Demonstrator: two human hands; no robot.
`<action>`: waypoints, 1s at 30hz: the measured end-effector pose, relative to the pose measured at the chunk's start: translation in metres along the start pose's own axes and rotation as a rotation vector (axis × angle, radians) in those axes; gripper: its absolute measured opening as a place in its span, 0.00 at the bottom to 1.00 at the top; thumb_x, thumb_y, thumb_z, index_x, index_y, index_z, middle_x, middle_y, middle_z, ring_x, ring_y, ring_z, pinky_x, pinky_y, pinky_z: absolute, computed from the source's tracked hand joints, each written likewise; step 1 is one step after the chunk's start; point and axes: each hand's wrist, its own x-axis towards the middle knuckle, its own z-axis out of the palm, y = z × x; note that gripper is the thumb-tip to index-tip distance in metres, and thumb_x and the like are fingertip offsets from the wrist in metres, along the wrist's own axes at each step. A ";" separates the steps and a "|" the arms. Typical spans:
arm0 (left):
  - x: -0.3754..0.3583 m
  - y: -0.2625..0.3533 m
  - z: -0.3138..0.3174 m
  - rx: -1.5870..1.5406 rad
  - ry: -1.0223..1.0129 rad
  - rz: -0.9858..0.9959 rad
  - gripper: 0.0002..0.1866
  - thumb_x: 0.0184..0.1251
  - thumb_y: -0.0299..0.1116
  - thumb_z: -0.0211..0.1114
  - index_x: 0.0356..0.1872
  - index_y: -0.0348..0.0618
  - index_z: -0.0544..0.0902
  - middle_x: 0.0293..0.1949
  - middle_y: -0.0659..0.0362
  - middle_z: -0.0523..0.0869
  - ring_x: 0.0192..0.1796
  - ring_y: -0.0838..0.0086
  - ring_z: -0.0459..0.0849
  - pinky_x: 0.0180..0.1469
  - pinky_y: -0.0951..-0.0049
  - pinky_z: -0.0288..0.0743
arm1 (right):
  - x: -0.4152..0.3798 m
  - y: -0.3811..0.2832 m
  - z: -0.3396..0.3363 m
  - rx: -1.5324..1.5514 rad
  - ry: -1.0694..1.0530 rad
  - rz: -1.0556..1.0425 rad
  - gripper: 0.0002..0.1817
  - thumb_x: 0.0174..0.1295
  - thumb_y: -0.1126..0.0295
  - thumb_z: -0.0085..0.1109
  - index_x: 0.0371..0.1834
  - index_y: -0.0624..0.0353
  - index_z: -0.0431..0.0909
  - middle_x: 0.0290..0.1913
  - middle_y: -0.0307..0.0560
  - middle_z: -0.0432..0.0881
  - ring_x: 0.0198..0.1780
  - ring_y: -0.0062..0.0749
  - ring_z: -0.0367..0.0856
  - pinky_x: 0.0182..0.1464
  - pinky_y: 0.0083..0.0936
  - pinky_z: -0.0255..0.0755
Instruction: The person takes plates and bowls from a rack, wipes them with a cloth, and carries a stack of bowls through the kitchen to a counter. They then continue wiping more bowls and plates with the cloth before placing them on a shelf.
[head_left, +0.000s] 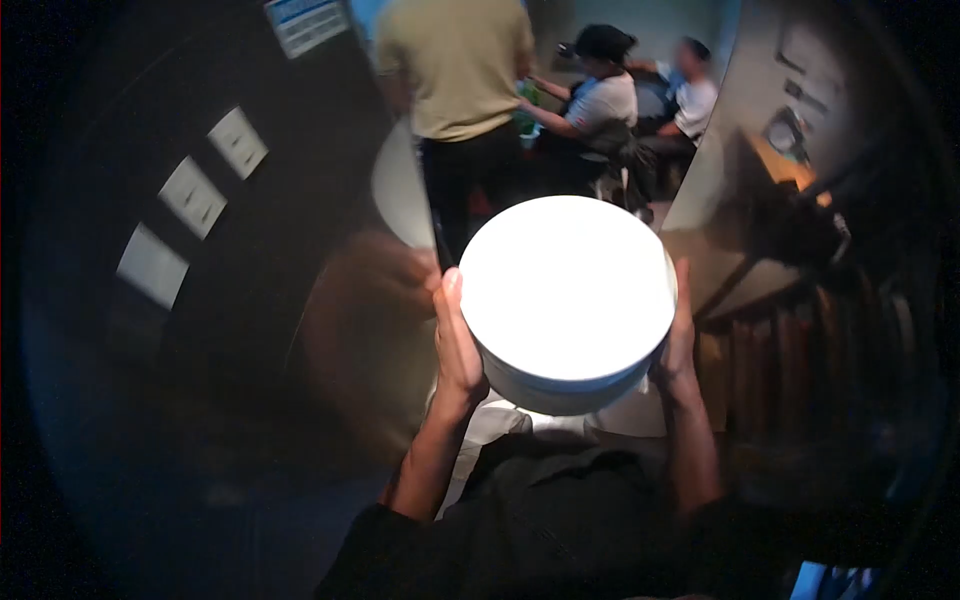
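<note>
A large white round tub is held up in front of my chest, between both hands. Its top is so bright that I cannot make out whether a lid covers it. Against the left side of the tub presses my left hand, with the thumb up near the rim. My right hand grips the opposite side, its fingers partly hidden behind the wall of the tub.
Ahead, a person in a tan shirt stands with their back to me. Two seated people are beyond. On the left rises a dark glossy wall with switch plates. Dim shelving lines the right.
</note>
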 end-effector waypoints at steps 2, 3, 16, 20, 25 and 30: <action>0.024 0.006 0.022 0.087 -0.127 0.098 0.21 0.78 0.51 0.39 0.29 0.47 0.65 0.29 0.67 0.66 0.35 0.81 0.67 0.40 0.76 0.65 | 0.024 0.018 -0.024 -0.241 0.082 -0.231 0.39 0.76 0.42 0.23 0.72 0.67 0.59 0.71 0.58 0.64 0.71 0.37 0.62 0.72 0.33 0.54; 0.037 -0.003 0.033 0.083 -0.114 0.110 0.21 0.79 0.50 0.38 0.28 0.48 0.63 0.28 0.67 0.63 0.34 0.82 0.65 0.39 0.77 0.64 | 0.032 0.004 -0.028 -0.135 0.031 -0.052 0.39 0.76 0.42 0.24 0.74 0.66 0.57 0.73 0.57 0.61 0.72 0.39 0.59 0.73 0.35 0.51; 0.162 -0.069 0.154 -0.224 -0.373 -0.369 0.34 0.72 0.61 0.46 0.56 0.36 0.76 0.50 0.51 0.82 0.52 0.67 0.78 0.56 0.67 0.70 | 0.159 0.051 -0.107 0.072 0.367 0.056 0.41 0.75 0.39 0.25 0.71 0.67 0.62 0.69 0.56 0.67 0.70 0.35 0.64 0.71 0.28 0.54; 0.194 -0.106 0.197 -0.190 -0.357 -0.325 0.37 0.73 0.62 0.43 0.56 0.32 0.76 0.48 0.49 0.83 0.50 0.69 0.80 0.54 0.71 0.72 | 0.214 0.050 -0.137 0.037 0.336 0.073 0.38 0.76 0.42 0.25 0.69 0.67 0.64 0.65 0.56 0.72 0.66 0.36 0.70 0.69 0.29 0.60; 0.225 -0.137 0.236 0.007 -0.232 -0.248 0.38 0.76 0.60 0.40 0.58 0.26 0.74 0.51 0.46 0.82 0.56 0.67 0.77 0.62 0.70 0.66 | 0.279 0.050 -0.173 -0.072 0.269 0.062 0.37 0.76 0.42 0.25 0.68 0.66 0.65 0.61 0.55 0.75 0.63 0.36 0.73 0.65 0.30 0.66; 0.265 -0.160 0.247 -0.063 -0.147 -0.294 0.35 0.77 0.55 0.42 0.60 0.25 0.71 0.59 0.44 0.77 0.63 0.63 0.72 0.67 0.70 0.60 | 0.333 0.066 -0.184 -0.048 0.215 0.087 0.36 0.77 0.43 0.25 0.68 0.66 0.65 0.60 0.54 0.75 0.61 0.34 0.74 0.64 0.29 0.67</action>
